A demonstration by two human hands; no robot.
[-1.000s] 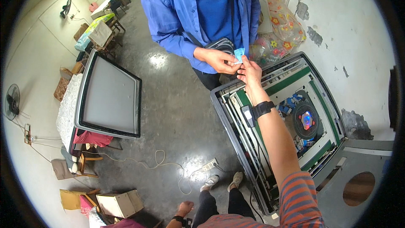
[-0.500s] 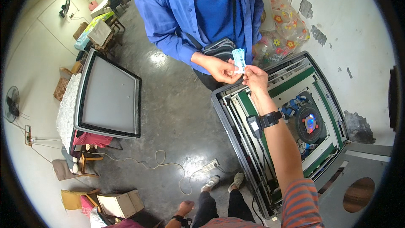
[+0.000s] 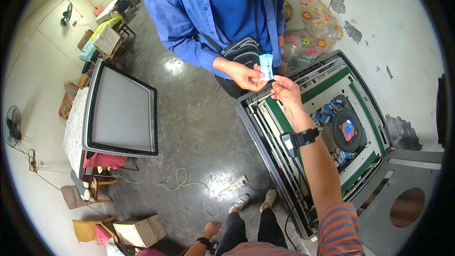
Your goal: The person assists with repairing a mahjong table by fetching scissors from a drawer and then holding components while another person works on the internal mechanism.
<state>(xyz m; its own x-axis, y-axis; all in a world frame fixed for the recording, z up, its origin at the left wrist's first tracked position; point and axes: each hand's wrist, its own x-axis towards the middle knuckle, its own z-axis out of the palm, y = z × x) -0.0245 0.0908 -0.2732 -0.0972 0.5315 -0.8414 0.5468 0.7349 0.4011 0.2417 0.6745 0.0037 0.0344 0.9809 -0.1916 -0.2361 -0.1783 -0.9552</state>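
Observation:
A co-worker's hand [image 3: 246,76] pinches a small blue-and-white printed paper slip [image 3: 266,66] in front of their body. My right hand [image 3: 287,96] reaches up to the slip's lower right corner. Its index fingertip is at the paper's edge; whether it touches cannot be told. The fingers are apart, with nothing seen between them. Below my right forearm lies an opened automatic mahjong table [image 3: 279,159], with blue-and-white tiles [image 3: 327,112] around a round centre unit [image 3: 348,130] lit blue and red. My left hand [image 3: 212,229] hangs low beside my leg, fingers loosely curled, apparently holding nothing.
A grey square tabletop panel [image 3: 123,109] with a black border stands at left. A power strip [image 3: 238,183] and a looping cable [image 3: 182,185] lie on the floor near my feet. A flower-patterned plastic bag [image 3: 310,38] sits by the peeling wall. Boxes [image 3: 140,231] stand lower left.
My right fingers have loosened and spread at the slip's corner, where they were pinched together before. The slip stays in the co-worker's hand. My left hand has shifted slightly.

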